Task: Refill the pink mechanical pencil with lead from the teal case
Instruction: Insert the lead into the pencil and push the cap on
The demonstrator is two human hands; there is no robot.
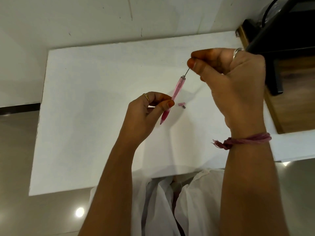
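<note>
Above the white table (85, 116), just left of the pink mechanical pencil (172, 99), the left hand (144, 114) pinches the barrel between thumb and forefinger near its grip, tip pointing down toward the person and open back end tilted up and away. The pencil is held clear of the tabletop. At the pencil's upper end a thin dark lead (187, 72) runs from the opening to the right hand (226, 79), which grips it between thumb and fingertips, its other fingers curled in. The lead looks partly inside the barrel; how far, I cannot tell.

The likely failure is a snapped lead: if the right hand pushes off the barrel's axis, or the left lets the pencil swing, the thin rod would bend at the opening and break. Letting go too soon could drop it onto the table.

Just right of the pencil's middle, a small pink cap (181, 105) lies on the table, close enough to be knocked. Further right, a dark object (281, 31) sits on a wooden surface (293, 103). The teal case is not visible. Nothing blocks the insertion.
</note>
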